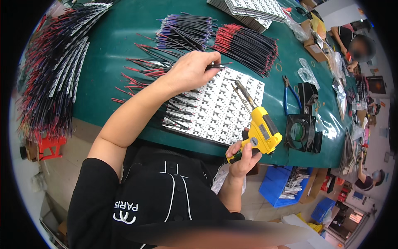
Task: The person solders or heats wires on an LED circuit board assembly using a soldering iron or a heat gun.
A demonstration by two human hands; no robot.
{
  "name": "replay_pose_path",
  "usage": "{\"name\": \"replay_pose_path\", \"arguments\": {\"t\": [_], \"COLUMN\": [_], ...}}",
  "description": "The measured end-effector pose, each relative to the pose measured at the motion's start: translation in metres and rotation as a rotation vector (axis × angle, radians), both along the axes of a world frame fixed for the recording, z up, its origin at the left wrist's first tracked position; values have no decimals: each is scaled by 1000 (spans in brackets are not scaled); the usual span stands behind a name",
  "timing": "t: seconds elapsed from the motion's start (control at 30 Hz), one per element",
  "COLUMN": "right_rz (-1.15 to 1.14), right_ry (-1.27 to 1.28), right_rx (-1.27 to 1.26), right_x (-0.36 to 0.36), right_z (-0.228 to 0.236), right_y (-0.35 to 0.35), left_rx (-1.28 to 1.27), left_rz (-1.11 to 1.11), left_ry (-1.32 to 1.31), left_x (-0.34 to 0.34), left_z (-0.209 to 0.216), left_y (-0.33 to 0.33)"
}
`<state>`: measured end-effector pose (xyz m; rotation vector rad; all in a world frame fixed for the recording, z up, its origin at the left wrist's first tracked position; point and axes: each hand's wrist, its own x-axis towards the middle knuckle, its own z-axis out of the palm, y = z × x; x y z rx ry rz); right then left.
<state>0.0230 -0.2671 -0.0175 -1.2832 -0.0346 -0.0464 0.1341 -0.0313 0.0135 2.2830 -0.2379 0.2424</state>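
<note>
My left hand pinches a dark wire over the top edge of a white circuit board panel. Rows of small components cover the panel, and black and red wires stick out along its left side. In my right hand is a yellow soldering gun, gripped by its handle. The gun's tip points up and left, above the panel's right part, apart from the left hand. Beyond my left hand lie a bundle of black and purple wires and a bundle of black wires with red ends.
A stack of white panels lies at the back of the green table. Wired boards pile up at the left. Blue-handled pliers and a black fan lie at right. A blue bin stands below; other people work at far right.
</note>
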Motion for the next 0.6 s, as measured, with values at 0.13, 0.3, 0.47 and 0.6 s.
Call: {"name": "replay_pose_path", "arguments": {"t": [0.13, 0.3, 0.47, 0.6], "right_rz": [48, 25, 8, 14], "right_ry": [20, 23, 27, 27], "right_rx": [-19, -43, -44, -12], "right_x": [-3, -4, -5, -5], "right_z": [-1, -3, -3, -4], "right_y": [-2, 0, 1, 0], "left_rx": [-10, 37, 39, 49], "left_rz": [20, 69, 86, 94], "left_ry": [57, 192, 202, 245], "left_x": [0, 0, 0, -1], "left_z": [-14, -14, -13, -10], "left_y": [-7, -10, -12, -12]}}
